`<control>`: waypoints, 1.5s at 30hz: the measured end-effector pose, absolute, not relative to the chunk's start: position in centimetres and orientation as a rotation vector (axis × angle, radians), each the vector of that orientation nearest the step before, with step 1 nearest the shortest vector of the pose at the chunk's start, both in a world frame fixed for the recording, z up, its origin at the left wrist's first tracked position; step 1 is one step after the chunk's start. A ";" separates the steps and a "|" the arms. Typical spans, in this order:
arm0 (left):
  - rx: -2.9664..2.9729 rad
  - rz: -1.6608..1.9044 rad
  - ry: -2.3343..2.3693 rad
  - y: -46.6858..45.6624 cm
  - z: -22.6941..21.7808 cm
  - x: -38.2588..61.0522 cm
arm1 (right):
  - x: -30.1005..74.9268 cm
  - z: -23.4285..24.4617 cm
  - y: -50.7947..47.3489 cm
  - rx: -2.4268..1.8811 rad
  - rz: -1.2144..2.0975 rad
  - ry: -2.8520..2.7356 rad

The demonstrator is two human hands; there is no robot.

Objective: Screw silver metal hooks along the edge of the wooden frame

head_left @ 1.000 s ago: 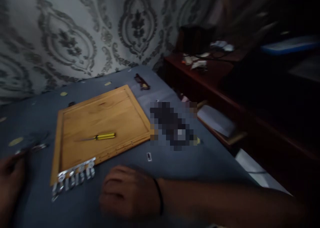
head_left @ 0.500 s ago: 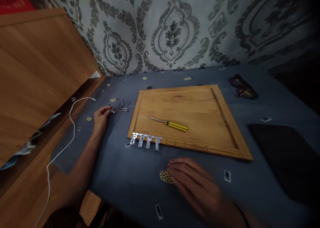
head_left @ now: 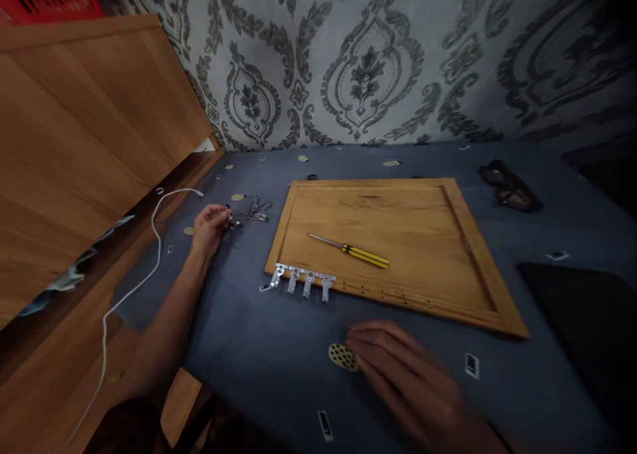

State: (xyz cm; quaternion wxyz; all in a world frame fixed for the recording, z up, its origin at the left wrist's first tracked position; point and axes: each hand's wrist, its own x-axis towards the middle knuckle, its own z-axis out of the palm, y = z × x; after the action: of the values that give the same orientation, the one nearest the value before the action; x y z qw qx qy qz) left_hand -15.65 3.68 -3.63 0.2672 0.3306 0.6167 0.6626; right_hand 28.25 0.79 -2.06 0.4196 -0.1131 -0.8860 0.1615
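My left hand (head_left: 209, 229) pinches a small silver metal piece (head_left: 233, 222) between thumb and fingers at the left of the table. Its exact shape is partly hidden by the fingertips. Right beside it lie several loose metal pieces (head_left: 257, 213). My right hand (head_left: 398, 368) rests on the blue cloth below the board, fingers stretched out and close together, holding nothing visible. A framed wooden board (head_left: 378, 208) lies flat between the hands. Several silver metal hooks (head_left: 309, 281) stand in a row along its near left edge, with small holes continuing to the right. A yellow-and-black screwdriver (head_left: 365, 255) lies on the board.
Sunglasses (head_left: 510, 187) lie at the back right, above a black flat object (head_left: 577, 321). A white cable (head_left: 158, 241) runs down the left side beside a wooden cabinet (head_left: 99, 109). Patterned curtain fabric (head_left: 368, 62) hangs behind the blue-clothed table (head_left: 279, 348).
My view has turned slightly left, so the scene sits further right. My left fingers have shifted a little around the metal piece. The right hand stays on the cloth.
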 end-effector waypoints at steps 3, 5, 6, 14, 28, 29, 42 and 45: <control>0.918 1.789 1.599 3.5 -3.2 -15.6 | 28.1 -2.0 0.7 -0.270 0.406 -2.221; 0.954 1.782 1.562 3.2 -2.7 -15.4 | 28.0 -1.9 0.7 -0.267 0.405 -2.211; 0.979 1.774 1.546 3.1 -2.3 -15.3 | 28.0 -1.9 0.6 -0.266 0.407 -2.211; 1.240 1.383 1.643 1.6 0.0 -12.6 | 28.6 -2.5 0.8 -0.291 0.430 -2.219; 1.829 0.859 1.995 -6.8 0.6 -7.7 | 27.5 -2.8 1.0 -0.392 0.187 -2.258; 1.842 0.886 2.007 -7.3 0.6 -8.0 | 27.5 -2.9 1.0 -0.399 0.159 -2.273; 1.834 1.113 2.094 -9.5 -2.0 -9.1 | 27.0 -3.5 1.2 -0.507 -0.061 -2.334; 1.864 1.129 2.114 -8.5 -2.5 -8.4 | 26.9 -3.5 1.2 -0.529 -0.066 -2.335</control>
State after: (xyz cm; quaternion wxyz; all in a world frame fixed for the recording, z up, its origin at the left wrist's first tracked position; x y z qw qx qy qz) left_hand -8.43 -8.48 -2.55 0.0527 0.6130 0.6954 0.3713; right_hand 26.94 1.18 -3.49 0.3648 -0.2057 -0.9077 -0.0258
